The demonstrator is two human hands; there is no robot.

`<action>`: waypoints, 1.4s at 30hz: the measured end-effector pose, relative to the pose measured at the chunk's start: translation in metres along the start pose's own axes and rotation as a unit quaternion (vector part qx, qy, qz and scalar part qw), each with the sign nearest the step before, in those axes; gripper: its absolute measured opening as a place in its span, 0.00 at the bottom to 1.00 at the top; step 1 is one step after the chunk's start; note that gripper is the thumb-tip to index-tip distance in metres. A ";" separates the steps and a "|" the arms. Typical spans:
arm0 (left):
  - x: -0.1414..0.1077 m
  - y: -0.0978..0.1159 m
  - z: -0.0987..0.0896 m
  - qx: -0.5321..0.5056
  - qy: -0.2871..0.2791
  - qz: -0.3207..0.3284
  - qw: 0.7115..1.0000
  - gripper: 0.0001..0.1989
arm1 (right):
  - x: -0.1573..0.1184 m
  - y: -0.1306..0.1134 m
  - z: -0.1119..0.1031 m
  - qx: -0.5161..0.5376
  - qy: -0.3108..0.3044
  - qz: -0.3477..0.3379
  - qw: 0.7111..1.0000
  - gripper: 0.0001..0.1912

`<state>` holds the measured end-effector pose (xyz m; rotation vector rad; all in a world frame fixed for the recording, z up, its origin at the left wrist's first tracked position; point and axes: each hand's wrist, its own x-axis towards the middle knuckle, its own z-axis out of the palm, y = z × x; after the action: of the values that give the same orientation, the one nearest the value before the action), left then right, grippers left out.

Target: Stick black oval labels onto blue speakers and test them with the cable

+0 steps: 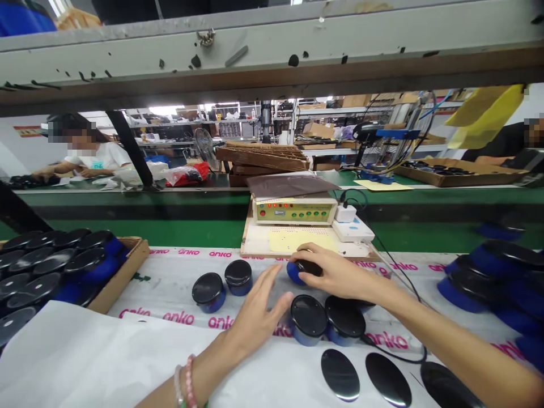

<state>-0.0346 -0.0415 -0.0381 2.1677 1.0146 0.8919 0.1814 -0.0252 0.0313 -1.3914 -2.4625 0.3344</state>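
My right hand (pixel 334 269) is closed around a round blue piece with a black top (pixel 293 273), near the white-and-yellow control box. To its left, my left hand (pixel 257 317) is open, fingers stretched out and nothing in them. Two similar blue pieces with glossy black tops, a nearer one (pixel 208 292) and a farther one (pixel 238 277), stand left of that hand. Below my right hand, two more stand side by side, a left one (pixel 308 319) and a right one (pixel 345 321); another behind them is partly hidden by my forearm. Flat black oval discs (pixel 340 374) lie on white paper near the front edge.
A cardboard tray (pixel 127 272) full of black-topped blue pieces stands left. More pieces (pixel 471 283) are stacked right. A control box (pixel 296 211) sits behind, its black cable (pixel 403 275) running right. A shelf beam (pixel 272 62) crosses overhead. A person (pixel 100 156) works beyond the green belt.
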 end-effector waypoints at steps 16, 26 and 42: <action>0.022 -0.029 -0.099 0.248 -0.089 -0.066 0.963 0.29 | 0.039 -0.081 0.035 0.045 -0.041 -0.010 0.998 0.19; 0.021 -0.032 -0.127 0.232 -0.127 -0.081 0.961 0.32 | 0.010 -0.057 -0.011 0.023 -0.042 0.029 0.998 0.20; 0.004 0.039 -0.022 0.051 -0.213 0.001 0.976 0.46 | -0.069 0.025 -0.007 -0.098 0.002 0.118 0.988 0.27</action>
<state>-0.0328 -0.0548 0.0047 2.3076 0.8547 0.3515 0.2374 -0.0720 0.0194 -1.7689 -2.3831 0.1408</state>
